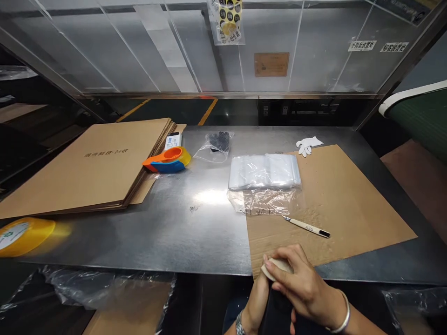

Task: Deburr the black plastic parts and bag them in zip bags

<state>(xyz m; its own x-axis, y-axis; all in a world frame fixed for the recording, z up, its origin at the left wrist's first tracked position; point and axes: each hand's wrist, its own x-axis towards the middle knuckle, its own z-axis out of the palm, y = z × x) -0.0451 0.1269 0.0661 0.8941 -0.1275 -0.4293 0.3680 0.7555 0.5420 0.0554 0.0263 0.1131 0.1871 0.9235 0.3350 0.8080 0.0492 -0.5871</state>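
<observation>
Both hands' grip clasps a pale object; craft knife and bag stack lie beyond.

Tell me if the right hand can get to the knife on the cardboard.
Probably yes. The knife lies bare on the cardboard sheet, just beyond the right hand, with nothing between them. But both hands are closed on a pale object, so it would need to let go first.

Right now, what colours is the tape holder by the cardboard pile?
Orange and blue, with yellow at one end: the tape holder, clearest in the head view.
</observation>
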